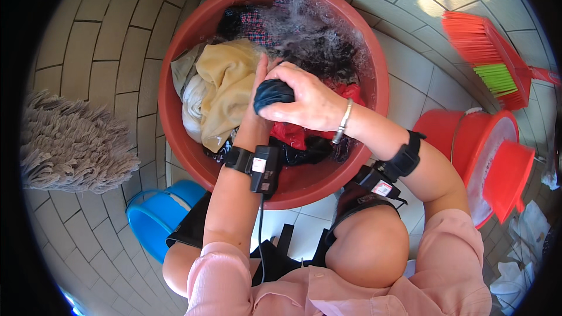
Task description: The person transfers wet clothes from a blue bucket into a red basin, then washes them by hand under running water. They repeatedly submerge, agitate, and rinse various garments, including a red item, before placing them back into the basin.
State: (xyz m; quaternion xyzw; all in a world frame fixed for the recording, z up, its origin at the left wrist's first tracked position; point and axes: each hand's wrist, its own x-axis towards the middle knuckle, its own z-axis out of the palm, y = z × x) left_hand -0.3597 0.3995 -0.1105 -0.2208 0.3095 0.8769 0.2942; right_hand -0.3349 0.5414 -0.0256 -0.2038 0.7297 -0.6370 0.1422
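A stream of water falls into a large red plastic basin [382, 83] filled with wet clothes. My right hand [307, 96] grips a bunched dark cloth [274, 94] over the basin, pressed against my left hand and wrist. Partly hidden behind it, my left hand [262, 72] is raised with its fingers extended; whether it also grips the cloth is not clear. Left of my hands lies a yellow cloth [226, 70] beside a white one [192, 107]. Below them are red fabric [287, 135] and dark garments. Plaid fabric [257, 28] lies in the foamy water near the falling stream.
A blue bucket [151, 215] stands at the lower left, below a grey shaggy mop head [79, 145]. To the right are a red bucket [441, 136], a red plastic dipper [509, 180] and a red-and-green bristled broom [491, 59]. Tiled walls surround the basin.
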